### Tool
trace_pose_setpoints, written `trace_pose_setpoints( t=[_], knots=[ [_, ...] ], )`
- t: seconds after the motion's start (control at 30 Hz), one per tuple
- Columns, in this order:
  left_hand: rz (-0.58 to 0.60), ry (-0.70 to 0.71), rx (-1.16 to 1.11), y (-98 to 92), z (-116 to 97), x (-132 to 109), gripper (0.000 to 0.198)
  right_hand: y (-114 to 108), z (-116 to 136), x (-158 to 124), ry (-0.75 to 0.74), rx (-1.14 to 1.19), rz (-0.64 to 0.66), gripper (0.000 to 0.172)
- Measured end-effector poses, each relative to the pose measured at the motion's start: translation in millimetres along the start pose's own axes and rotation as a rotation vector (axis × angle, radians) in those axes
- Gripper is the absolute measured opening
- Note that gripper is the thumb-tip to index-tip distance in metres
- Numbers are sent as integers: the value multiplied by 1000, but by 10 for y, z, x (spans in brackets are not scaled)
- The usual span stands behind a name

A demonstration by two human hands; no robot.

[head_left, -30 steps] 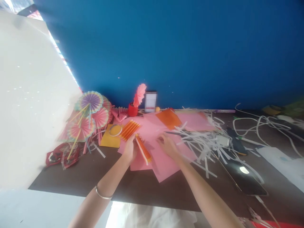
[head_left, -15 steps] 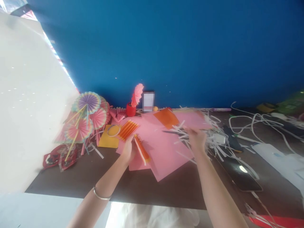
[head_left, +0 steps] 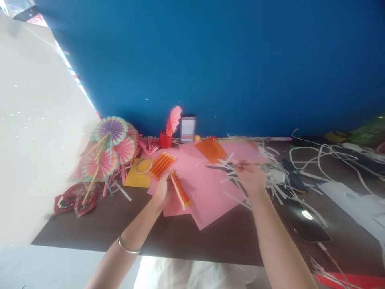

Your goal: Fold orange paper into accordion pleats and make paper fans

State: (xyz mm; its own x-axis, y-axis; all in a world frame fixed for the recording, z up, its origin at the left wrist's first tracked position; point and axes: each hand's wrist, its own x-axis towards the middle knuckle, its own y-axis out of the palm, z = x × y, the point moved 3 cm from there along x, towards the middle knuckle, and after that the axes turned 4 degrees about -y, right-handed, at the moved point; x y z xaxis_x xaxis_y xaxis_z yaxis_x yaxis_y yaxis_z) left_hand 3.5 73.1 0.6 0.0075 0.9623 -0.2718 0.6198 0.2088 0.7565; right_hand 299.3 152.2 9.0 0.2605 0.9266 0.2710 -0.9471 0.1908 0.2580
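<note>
My left hand [head_left: 162, 192] is closed around orange pleated paper [head_left: 163, 165]. Its folds spread out flat beyond my fingers, and a narrower orange folded section [head_left: 179, 188] with a white strip along its edge slants down to the right of the hand. Whether these are one piece or two I cannot tell. Over at the heap of white paper strips [head_left: 231, 173], my right hand [head_left: 251, 178] reaches in from the front, its fingers blurred among the strips. Beneath both lie pink paper sheets [head_left: 207, 196]. An orange square sheet [head_left: 211, 150] rests behind them.
Finished paper fans [head_left: 110, 132] stand at the left, near a yellow sheet [head_left: 135, 178] with a round ring on it. A red pot [head_left: 165, 139] and a small upright screen [head_left: 188, 128] stand at the wall. Rightward are a phone [head_left: 303, 220] and white cables [head_left: 321, 154].
My right hand has shifted slightly and turned over the white strips, its fingers now spread lower and blurrier. The left hand and the orange pleated paper have hardly moved.
</note>
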Motion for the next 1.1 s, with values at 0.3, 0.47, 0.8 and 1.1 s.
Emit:
trace_pose_setpoints(
  t=[0.3, 0.47, 0.8, 1.1],
  knots=[
    [-3, -5, 6, -14, 6, 9, 16, 147, 37, -108, 177, 393, 150, 16],
    [5, -4, 10, -19, 10, 3, 17, 241, 74, -117, 236, 436, 142, 14],
    [11, -27, -20, 12, -2, -20, 17, 346, 221, -214, 212, 444, 253, 23],
    [14, -38, -21, 20, 0, -30, 17, 357, 255, -259, 280, 570, 294, 33]
  ],
)
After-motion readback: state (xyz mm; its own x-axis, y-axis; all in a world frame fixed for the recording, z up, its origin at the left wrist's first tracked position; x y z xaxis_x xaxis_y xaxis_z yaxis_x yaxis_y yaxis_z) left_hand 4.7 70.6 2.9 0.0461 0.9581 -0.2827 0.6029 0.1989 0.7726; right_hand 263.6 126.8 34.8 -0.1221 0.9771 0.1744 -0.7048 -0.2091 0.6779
